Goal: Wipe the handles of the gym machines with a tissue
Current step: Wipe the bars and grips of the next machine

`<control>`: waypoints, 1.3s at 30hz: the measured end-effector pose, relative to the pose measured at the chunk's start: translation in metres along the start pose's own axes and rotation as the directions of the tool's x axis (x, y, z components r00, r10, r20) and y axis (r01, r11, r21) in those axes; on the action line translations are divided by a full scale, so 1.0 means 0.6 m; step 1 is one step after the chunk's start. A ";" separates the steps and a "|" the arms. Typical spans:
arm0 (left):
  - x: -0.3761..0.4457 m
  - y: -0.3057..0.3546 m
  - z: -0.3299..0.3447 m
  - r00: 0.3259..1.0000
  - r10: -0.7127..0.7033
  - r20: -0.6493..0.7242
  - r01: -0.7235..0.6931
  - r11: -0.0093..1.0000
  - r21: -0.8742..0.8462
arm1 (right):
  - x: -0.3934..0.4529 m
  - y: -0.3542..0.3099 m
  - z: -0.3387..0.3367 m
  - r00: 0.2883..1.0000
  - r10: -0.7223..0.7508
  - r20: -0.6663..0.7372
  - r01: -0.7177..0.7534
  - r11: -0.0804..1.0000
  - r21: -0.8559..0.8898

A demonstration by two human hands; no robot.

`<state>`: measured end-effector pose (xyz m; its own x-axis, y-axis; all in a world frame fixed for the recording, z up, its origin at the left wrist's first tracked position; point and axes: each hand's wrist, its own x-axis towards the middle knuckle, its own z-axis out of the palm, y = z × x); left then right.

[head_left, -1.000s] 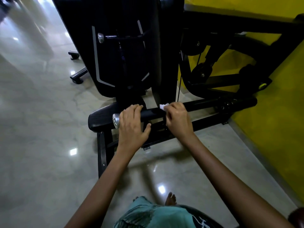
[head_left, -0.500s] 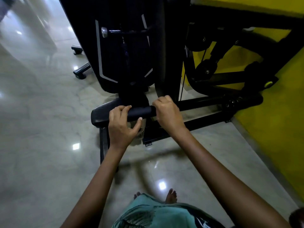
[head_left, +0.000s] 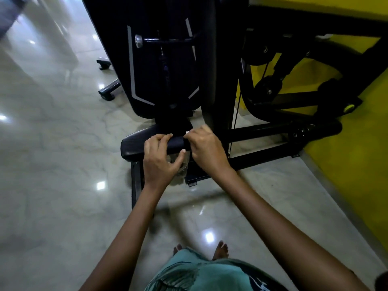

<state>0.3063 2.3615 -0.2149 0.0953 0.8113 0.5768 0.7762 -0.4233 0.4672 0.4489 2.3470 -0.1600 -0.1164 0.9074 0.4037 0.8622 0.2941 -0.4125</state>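
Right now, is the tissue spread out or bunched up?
Bunched up, most likely. Only a small white bit of the tissue shows at the fingertips of the right hand gripping the handle; the rest is hidden.

left grip (head_left: pixel 161 153) curled, right grip (head_left: pixel 206 147) curled

Black handle (head_left: pixel 178 141), yellow wall (head_left: pixel 346 164)

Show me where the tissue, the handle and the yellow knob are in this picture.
tissue (head_left: pixel 186 132): head view, white corner showing at the right hand's fingertips.
handle (head_left: pixel 177 141): head view, black grip between the two hands.
yellow knob (head_left: pixel 349 107): head view, its round face, on the frame at right.
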 end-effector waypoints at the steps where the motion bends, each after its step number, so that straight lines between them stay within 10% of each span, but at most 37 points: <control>1: 0.000 -0.001 -0.001 1.000 0.001 0.013 -0.001 1.000 -0.001 | -0.006 0.004 -0.003 0.999 -0.035 0.013 0.034 0.999 0.035; 32: 0.009 -0.016 -0.038 0.991 -0.098 0.093 0.121 0.949 -0.291 | 0.044 -0.026 -0.010 0.991 0.037 0.131 -0.036 0.999 -0.004; 39: 0.010 -0.013 -0.045 0.985 -0.115 0.126 0.150 0.938 -0.313 | 0.016 -0.028 -0.015 0.974 -0.166 0.155 0.128 0.965 0.231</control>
<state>0.2842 2.3587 -0.1968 0.0833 0.8991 0.4297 0.5469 -0.4017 0.7345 0.4377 2.3480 -0.1415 -0.3329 0.8815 0.3350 0.7031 0.4687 -0.5347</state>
